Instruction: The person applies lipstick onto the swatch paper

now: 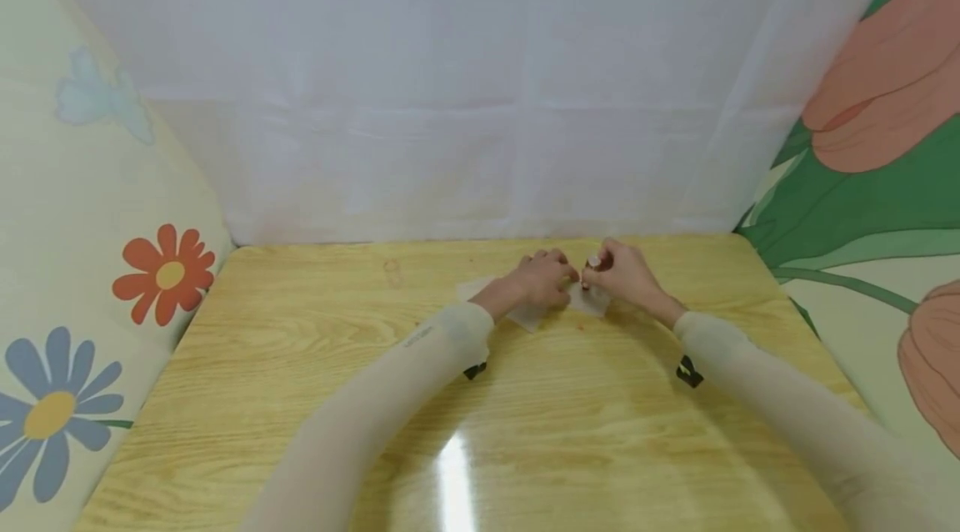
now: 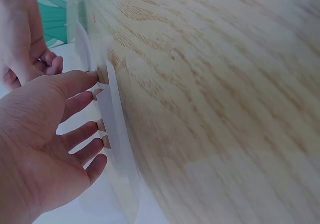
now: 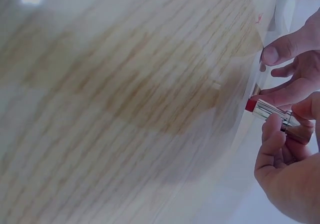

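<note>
A lipstick point(image 3: 270, 111) with a red tip and a shiny metal tube is pinched between the thumb and fingers of my right hand point(image 1: 628, 278). Its tip points down at a thin whitish sheet of paper point(image 1: 594, 301) and is right at the paper's surface in the right wrist view. My left hand point(image 1: 538, 278) spreads its fingers over the paper, fingertips point(image 2: 86, 78) resting on it and on the tabletop. In the left wrist view the paper's edge point(image 2: 116, 104) lifts slightly. Part of the sheet is hidden under the left hand.
The wooden table point(image 1: 337, 399) has a faint reddish outline point(image 1: 393, 272) to the left and a small red mark point(image 1: 581, 328) in front of the paper. A white curtain point(image 1: 420, 98) hangs behind, with flower-patterned cloths point(image 1: 862, 265) at both sides.
</note>
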`<move>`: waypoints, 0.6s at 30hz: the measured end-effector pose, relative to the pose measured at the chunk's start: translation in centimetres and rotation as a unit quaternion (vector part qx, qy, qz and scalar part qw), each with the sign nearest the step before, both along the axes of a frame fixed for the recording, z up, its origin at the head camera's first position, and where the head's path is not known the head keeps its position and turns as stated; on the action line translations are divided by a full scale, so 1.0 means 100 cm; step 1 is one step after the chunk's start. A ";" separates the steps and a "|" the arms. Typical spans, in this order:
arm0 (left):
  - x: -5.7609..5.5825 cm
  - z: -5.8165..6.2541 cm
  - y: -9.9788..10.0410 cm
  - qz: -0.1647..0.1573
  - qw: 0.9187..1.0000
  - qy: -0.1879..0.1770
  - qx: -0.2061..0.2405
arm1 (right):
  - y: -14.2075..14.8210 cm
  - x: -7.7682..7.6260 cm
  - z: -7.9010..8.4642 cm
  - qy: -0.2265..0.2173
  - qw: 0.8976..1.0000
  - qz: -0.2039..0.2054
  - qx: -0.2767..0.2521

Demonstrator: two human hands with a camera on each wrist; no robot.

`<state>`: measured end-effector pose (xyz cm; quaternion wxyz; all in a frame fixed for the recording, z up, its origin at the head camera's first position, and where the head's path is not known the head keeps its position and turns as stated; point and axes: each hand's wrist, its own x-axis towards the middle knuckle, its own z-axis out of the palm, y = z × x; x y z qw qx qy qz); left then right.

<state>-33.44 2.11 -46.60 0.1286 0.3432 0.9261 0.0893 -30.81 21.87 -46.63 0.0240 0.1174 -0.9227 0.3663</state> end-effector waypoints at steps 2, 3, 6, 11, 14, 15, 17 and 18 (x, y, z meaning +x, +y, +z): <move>0.000 0.000 0.000 0.003 1.000 0.003 0.002 | 0.001 0.003 0.001 -0.001 1.000 0.004 0.000; 0.000 0.000 0.000 0.003 1.000 0.004 0.003 | 0.001 0.004 0.001 -0.001 1.000 0.005 -0.002; 0.001 -0.001 -0.002 0.003 1.000 0.004 0.005 | 0.002 0.008 0.001 0.000 1.000 0.009 -0.004; 0.002 -0.002 -0.003 0.001 1.000 -0.001 0.011 | 0.003 0.014 0.000 0.001 1.000 0.012 0.001; 0.003 -0.002 -0.003 0.005 1.000 -0.002 0.017 | 0.004 0.018 0.001 0.001 1.000 0.014 0.001; 0.003 -0.002 -0.002 0.007 1.000 -0.001 0.019 | 0.005 0.019 0.001 0.001 1.000 0.015 0.001; 0.004 -0.001 -0.002 0.009 1.000 -0.003 0.022 | 0.005 0.021 0.002 0.001 1.000 0.018 0.000; 0.004 -0.001 -0.002 0.009 1.000 -0.003 0.022 | 0.005 0.022 0.002 -0.001 1.000 0.018 0.000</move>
